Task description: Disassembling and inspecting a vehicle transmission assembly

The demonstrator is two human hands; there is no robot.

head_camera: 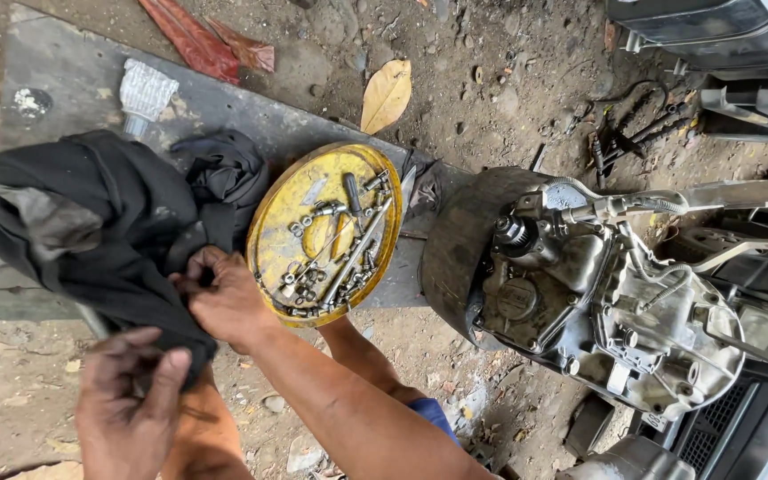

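A large black cloth [91, 222] lies bunched over something on the grey slab. My right hand [224, 298] grips its edge beside the yellow round tray [268, 222]. My left hand [131, 404] pinches the cloth's lower corner, nearer the camera. The tray holds a screwdriver [353, 196], a long metal wrench [357, 253] and several bolts and nuts. What the cloth covers is hidden.
A greasy motorcycle engine [597, 302] and a black tyre [455, 249] sit to the right on the dirt ground. A dry leaf [387, 93], red scraps [197, 40], a white ribbed part [144, 91] and loose tools [633, 133] lie at the back.
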